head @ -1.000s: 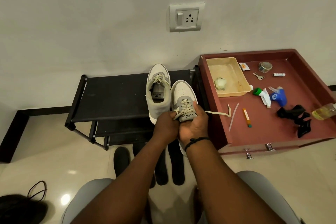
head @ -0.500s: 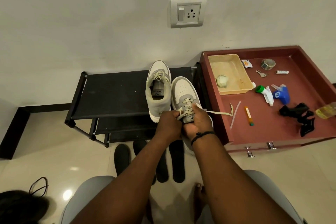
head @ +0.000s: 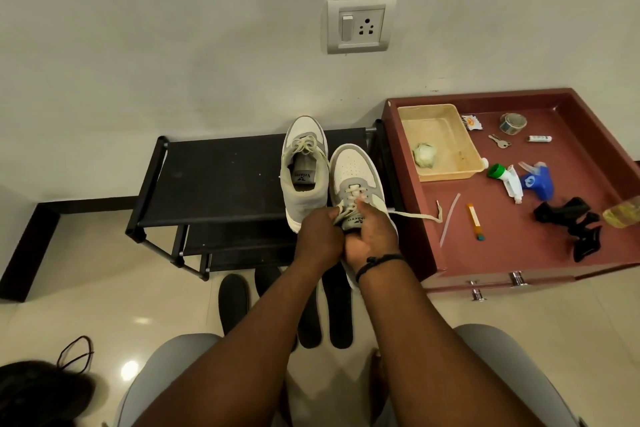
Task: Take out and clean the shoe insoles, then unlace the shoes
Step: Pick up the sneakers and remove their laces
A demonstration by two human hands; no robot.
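Gripping the near shoe [head: 353,170] at its tongue, the right hand [head: 372,236] curls round it with the thumb up on the laces, while the left hand [head: 318,236] pinches a lace loop beside it. One loose lace end [head: 420,217] trails onto the red tray [head: 519,253]. A second, laced shoe [head: 304,173] sits on the black rack [head: 221,177]. Dark insoles [head: 233,302] lie on the floor below.

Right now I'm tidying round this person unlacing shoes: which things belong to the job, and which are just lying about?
Job:
- grey-and-white sneaker in hand, both hands on it: left hand, right hand
- its loose cream lace
- second grey-and-white sneaker, laces tied
- black insoles on the floor

Lying about:
- blue spray nozzle
- pair of keys
- tape roll
- orange pen
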